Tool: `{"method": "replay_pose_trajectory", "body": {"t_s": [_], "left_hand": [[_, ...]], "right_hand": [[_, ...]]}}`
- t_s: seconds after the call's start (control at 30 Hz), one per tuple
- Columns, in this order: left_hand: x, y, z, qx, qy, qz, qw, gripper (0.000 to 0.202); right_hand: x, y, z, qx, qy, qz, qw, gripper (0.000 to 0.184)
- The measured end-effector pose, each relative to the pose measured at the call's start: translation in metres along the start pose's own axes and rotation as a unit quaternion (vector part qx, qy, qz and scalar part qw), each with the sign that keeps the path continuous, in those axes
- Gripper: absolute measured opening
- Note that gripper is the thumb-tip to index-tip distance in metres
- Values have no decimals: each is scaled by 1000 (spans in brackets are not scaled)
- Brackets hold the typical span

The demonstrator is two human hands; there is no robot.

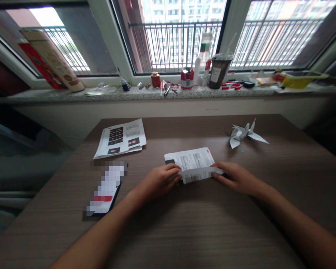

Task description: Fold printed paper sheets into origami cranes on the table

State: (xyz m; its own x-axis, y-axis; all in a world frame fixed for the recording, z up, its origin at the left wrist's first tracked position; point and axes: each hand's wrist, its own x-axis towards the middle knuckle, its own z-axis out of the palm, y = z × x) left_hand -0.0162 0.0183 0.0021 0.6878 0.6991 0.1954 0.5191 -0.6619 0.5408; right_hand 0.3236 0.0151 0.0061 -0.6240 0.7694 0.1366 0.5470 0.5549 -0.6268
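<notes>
The left hand (166, 177) pinched the left end of a white printed paper sheet (194, 158) at the centre of the frame; the right hand (236, 178) pinched its right end, presumably to keep the raised near flap (200, 175) even. The brown wood-grain table (184, 231) ran on to the bottom edge, giving both hands room. A grey-white folded paper bird (244, 133) sat right of centre, well apart from them.

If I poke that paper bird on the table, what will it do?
The paper bird would probably slide easily, being just folded paper on a smooth-looking table. Its thin, spread wings might bend or crumple if you push hard.
</notes>
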Motion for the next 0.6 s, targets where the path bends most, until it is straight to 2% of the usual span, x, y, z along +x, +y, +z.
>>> {"method": "replay_pose_trajectory", "body": {"t_s": [0.1, 0.27, 0.43, 0.6], "left_hand": [[0, -2, 1, 13, 34, -16, 999, 19], [4, -3, 3, 12, 62, -37, 997, 19], [12, -11, 11, 41, 84, -53, 994, 12], [14, -18, 15, 91, 103, -64, 989, 11]], "right_hand": [[1, -1, 4, -12, 47, 32, 998, 17], [5, 1, 13, -18, 93, 63, 994, 21], [11, 5, 21, -53, 139, 64, 987, 18], [15, 9, 27, -83, 149, 50, 984, 18]]}}
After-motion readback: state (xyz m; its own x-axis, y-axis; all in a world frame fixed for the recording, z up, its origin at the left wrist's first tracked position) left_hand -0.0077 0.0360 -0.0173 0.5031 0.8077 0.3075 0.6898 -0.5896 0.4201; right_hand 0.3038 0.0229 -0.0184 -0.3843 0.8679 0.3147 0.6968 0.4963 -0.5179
